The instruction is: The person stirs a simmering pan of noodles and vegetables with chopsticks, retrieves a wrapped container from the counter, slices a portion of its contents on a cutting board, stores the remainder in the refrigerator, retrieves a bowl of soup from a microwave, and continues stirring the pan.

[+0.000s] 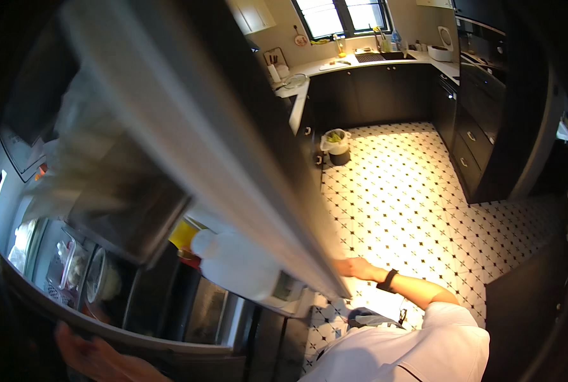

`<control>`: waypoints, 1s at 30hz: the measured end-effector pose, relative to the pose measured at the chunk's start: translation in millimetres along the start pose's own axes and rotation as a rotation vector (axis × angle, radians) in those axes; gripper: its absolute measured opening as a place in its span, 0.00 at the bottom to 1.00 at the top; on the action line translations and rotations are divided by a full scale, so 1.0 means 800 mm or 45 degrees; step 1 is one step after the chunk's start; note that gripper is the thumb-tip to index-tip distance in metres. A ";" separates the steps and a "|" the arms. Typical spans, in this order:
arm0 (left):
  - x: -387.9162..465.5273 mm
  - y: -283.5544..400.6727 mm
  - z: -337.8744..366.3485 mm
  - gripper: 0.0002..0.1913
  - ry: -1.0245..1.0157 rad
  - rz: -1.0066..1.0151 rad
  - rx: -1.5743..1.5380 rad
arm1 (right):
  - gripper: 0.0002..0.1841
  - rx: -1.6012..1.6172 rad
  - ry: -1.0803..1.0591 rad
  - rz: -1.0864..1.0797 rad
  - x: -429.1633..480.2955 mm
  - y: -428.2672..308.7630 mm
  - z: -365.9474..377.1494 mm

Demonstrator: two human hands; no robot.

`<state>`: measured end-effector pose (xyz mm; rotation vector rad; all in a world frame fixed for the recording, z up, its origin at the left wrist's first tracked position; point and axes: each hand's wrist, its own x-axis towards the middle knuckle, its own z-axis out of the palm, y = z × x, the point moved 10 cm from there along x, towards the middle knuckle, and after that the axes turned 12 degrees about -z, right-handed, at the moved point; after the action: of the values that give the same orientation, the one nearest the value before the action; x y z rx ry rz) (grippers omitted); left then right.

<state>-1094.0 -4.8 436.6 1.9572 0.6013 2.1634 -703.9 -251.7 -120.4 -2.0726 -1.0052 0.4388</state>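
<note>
My right hand (pixel 353 268), below a black wristband (pixel 387 281), is at the outer side of an open refrigerator door (pixel 207 143); the door hides its fingertips. Inside the door, a white plastic jug (pixel 236 265) stands in the door bin next to a yellow package (pixel 182 234). A blurred clear bin (pixel 121 224) is higher on the door. My left hand (pixel 85 353), blurred at the lower left, has its fingers apart beside the refrigerator's near edge (pixel 121 332). I see nothing in it. Past that edge are a clear food container (pixel 66 267) and a round covered bowl (pixel 101 277).
Patterned tile floor (pixel 398 200) stretches beyond the door to dark base cabinets (pixel 369 98). A white pot-like container (pixel 336 141) with greens sits on a dark base by the left cabinets. A white rice cooker (pixel 440 53) stands lid-up on the counter; dark drawers (pixel 470 148) line the right.
</note>
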 end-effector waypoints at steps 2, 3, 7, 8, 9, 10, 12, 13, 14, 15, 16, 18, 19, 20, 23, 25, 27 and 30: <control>-0.064 0.054 -0.033 0.24 -0.087 0.090 -0.053 | 0.20 -0.092 -0.042 0.052 -0.023 -0.043 0.041; -0.088 0.079 -0.048 0.26 -0.127 0.159 0.047 | 0.20 -0.098 -0.080 -0.043 -0.037 -0.075 0.060; -0.162 0.089 -0.049 0.25 -0.454 -0.005 -0.082 | 0.17 -0.142 -0.150 -0.439 -0.071 -0.184 0.090; -0.182 0.091 -0.050 0.22 -0.486 0.073 -0.130 | 0.17 -0.129 -0.178 -0.432 -0.071 -0.190 0.087; -0.195 0.092 -0.032 0.20 -0.741 0.389 0.070 | 0.16 -0.125 -0.205 -0.439 -0.075 -0.193 0.083; -0.221 0.078 -0.023 0.18 -0.797 0.308 0.038 | 0.16 -0.079 -0.182 -0.434 -0.081 -0.190 0.069; -0.266 0.046 -0.005 0.16 -0.810 0.187 0.107 | 0.15 0.001 -0.158 -0.422 -0.085 -0.173 0.036; -0.283 0.022 0.010 0.16 -0.778 0.110 0.221 | 0.13 0.056 -0.119 -0.405 -0.084 -0.160 0.012; -0.294 -0.008 0.023 0.16 -0.726 -0.028 0.324 | 0.11 0.056 -0.043 -0.400 -0.085 -0.146 -0.018; -0.301 -0.033 0.034 0.16 -0.681 -0.105 0.350 | 0.10 0.075 0.029 -0.387 -0.088 -0.129 -0.051; -0.304 -0.063 0.044 0.15 -0.650 -0.227 0.414 | 0.08 0.094 0.178 -0.456 -0.091 -0.118 -0.094; -0.306 -0.116 0.060 0.15 -0.585 -0.407 0.597 | 0.08 0.134 0.277 -0.396 -0.096 -0.076 -0.162; -0.309 -0.145 0.064 0.14 -0.563 -0.543 0.749 | 0.08 0.164 0.300 -0.335 -0.100 -0.048 -0.198; -0.310 -0.157 0.066 0.15 -0.444 -0.605 0.698 | 0.08 0.155 0.294 -0.246 -0.103 -0.020 -0.233; -0.320 -0.203 0.081 0.17 -0.458 -0.863 0.925 | 0.08 0.079 0.416 -0.097 -0.117 0.043 -0.343; -0.331 -0.228 0.091 0.19 -0.424 -1.158 0.799 | 0.08 0.093 0.450 -0.032 -0.120 0.075 -0.401; -0.340 -0.224 0.098 0.20 -0.386 -1.236 0.803 | 0.08 0.124 0.514 -0.023 -0.115 0.092 -0.449; -0.364 -0.207 0.122 0.21 -0.296 -1.355 0.794 | 0.07 0.157 0.591 -0.053 -0.097 0.104 -0.506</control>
<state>-984.9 51.8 110.0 1.4440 1.8748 1.1277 -472.6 -545.1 73.1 -1.9144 -0.7211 -0.0084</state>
